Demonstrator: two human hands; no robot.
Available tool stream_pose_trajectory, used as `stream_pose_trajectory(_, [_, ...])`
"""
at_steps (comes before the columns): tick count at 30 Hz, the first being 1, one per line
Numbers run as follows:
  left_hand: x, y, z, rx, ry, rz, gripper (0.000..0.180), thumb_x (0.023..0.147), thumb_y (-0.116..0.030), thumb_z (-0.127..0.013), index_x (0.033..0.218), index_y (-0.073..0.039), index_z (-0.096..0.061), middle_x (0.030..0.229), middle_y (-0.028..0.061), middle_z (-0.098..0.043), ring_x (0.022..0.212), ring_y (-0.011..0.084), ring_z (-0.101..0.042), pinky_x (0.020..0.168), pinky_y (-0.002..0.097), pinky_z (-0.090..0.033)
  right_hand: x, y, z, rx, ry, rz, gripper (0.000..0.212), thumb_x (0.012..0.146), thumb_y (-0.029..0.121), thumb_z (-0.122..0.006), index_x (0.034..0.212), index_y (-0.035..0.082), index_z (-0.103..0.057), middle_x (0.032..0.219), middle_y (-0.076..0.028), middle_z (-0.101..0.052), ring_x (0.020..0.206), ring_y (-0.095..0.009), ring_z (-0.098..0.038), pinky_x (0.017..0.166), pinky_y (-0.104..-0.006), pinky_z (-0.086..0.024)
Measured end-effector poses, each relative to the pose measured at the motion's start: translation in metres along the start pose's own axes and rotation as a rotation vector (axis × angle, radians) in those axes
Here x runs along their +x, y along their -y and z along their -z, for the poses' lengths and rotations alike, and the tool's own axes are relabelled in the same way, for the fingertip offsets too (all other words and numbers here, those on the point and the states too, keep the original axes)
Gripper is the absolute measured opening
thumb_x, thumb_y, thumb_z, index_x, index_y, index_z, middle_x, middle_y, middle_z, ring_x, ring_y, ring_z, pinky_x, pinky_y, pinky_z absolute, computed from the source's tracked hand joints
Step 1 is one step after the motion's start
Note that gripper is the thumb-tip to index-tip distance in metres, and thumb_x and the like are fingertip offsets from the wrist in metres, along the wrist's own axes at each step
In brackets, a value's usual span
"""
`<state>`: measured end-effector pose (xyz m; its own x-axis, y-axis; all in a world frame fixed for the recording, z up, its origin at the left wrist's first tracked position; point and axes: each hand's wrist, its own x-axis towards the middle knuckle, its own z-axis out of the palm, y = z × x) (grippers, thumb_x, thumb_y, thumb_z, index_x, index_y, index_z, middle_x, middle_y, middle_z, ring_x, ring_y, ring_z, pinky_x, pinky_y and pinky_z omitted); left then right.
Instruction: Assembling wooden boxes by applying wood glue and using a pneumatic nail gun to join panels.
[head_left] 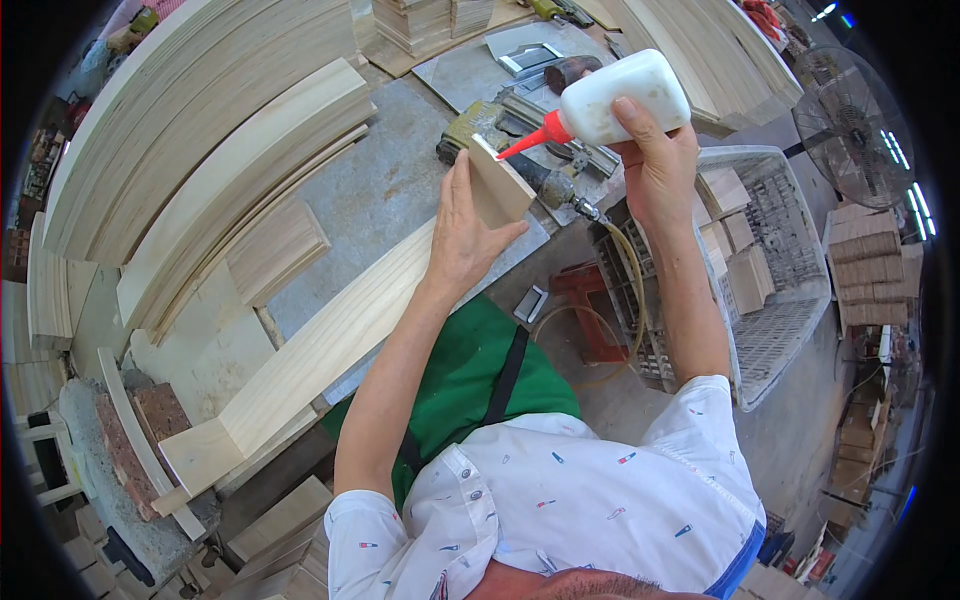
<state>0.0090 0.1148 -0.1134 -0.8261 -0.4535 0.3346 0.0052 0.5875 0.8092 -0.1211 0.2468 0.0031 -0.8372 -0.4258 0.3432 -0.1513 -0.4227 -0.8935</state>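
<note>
grey workbench [390, 190], stacked planks [190, 110], white plastic crate [790, 300], floor fan [850, 125]

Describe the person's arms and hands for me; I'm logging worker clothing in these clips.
Both forearms are bare, and the left hand and right hand wear no gloves. Short white sleeves with small coloured flecks end at the elbows, over a green apron with a dark strap.

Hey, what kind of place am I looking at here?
Most likely a woodworking shop. Stacks of cut boards cover the bench, a basket holds small wood blocks, and the hands hold a small wood block and a glue bottle.
</note>
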Motion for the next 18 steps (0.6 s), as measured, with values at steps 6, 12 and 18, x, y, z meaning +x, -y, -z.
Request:
stream_pose_trajectory(6, [0.000, -0.001, 0.001, 0.007, 0.006, 0.028, 0.108, 0.063, -0.020, -0.082, 0.142, 0.002, -0.011, 0.133, 0.0235, -0.032, 0.123, 0.0376, -0.038, 0.105, 0.0404, -0.033, -0.013, 0.010, 0.010, -0.010, 0.002, 0.019, 0.037, 0.080, 0.008, -0.071, 0.112, 0.001, -0.054, 0.101, -0.010, -0.063, 0.091, -0.018, -0.064, 0.077, -0.0316, -0.055])
stream_pose_trajectory(12, [0.001, -0.003, -0.001, -0.001, 0.015, 0.070, 0.111, 0.062, -0.023, -0.083, 0.145, -0.004, -0.012, 0.137, 0.0205, -0.033, 0.126, 0.0330, -0.038, 0.105, 0.0408, -0.034, -0.028, 0.027, 0.015, 0.004, 0.049, 0.044, 0.043, 0.079, 0.004, -0.071, 0.117, -0.002, -0.051, 0.105, -0.011, -0.063, 0.096, -0.019, -0.062, 0.084, -0.0321, -0.051])
stream_pose_trajectory(18, [0.000, -0.002, -0.001, -0.004, -0.001, 0.058, 0.111, 0.063, -0.023, -0.083, 0.145, -0.002, -0.011, 0.138, 0.0214, -0.032, 0.127, 0.0331, -0.037, 0.106, 0.0409, -0.033, -0.040, 0.038, 0.025, -0.106, 0.001, 0.098, 0.041, 0.079, 0.005, -0.070, 0.116, -0.001, -0.052, 0.105, -0.010, -0.063, 0.097, -0.019, -0.062, 0.086, -0.0335, -0.050])
